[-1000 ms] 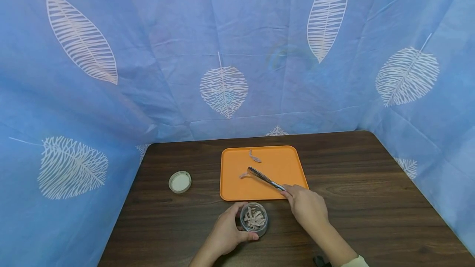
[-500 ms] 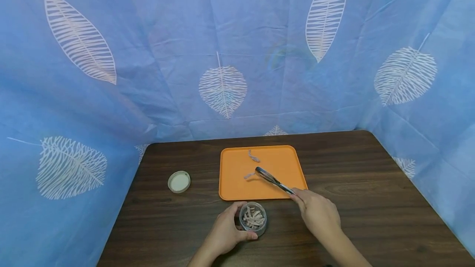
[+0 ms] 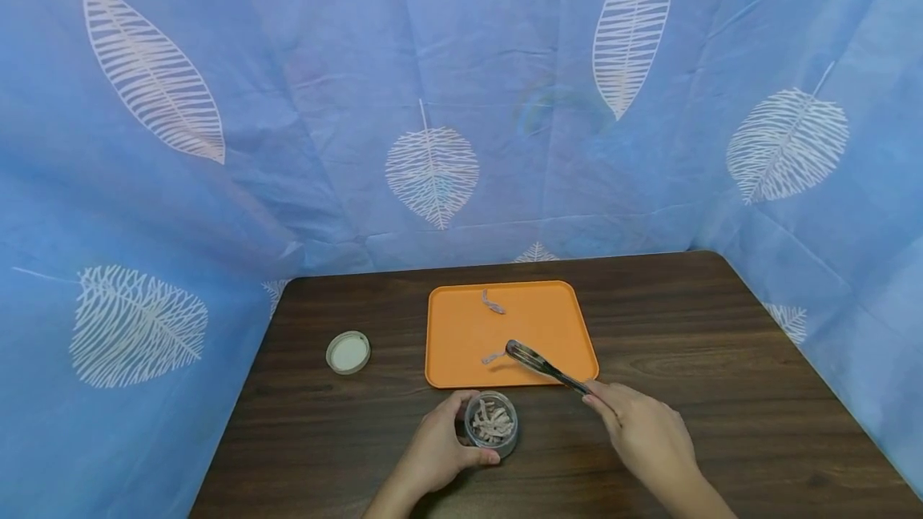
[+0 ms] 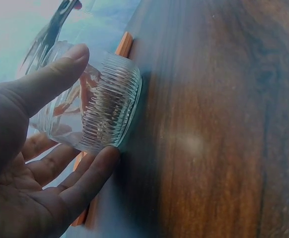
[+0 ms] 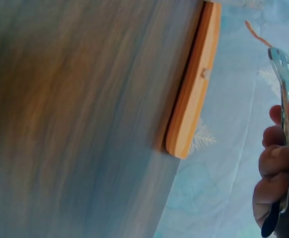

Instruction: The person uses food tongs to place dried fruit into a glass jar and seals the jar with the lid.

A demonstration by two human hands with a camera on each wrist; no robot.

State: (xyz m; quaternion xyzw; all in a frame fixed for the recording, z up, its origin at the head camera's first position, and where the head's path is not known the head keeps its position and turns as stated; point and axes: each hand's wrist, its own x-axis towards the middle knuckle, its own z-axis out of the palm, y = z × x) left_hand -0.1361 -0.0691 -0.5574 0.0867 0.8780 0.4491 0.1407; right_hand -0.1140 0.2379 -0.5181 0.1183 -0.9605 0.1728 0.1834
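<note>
My left hand [image 3: 436,447] holds a clear glass jar [image 4: 122,84], ribbed near its base, with thumb and fingers around its side. The jar is uncapped and stands on the table, with several pale brownish dried strips [image 3: 493,423] inside. My right hand [image 3: 649,431] grips metal tongs [image 3: 537,361] with slotted ends. A thin strip [image 5: 256,33] hangs from the tongs' tip, raised above the orange tray [image 3: 555,319]. Another strip [image 3: 493,305] lies near the tray's far side.
A round pale lid [image 3: 349,353] lies on the dark wooden table [image 3: 692,327], left of the tray. Blue cloth [image 3: 346,142] with white leaf prints hangs behind the table and along both sides.
My right hand has moved right and toward me, carrying the tongs and the strip away from the tray's middle. My left hand and the jar have stayed in place.
</note>
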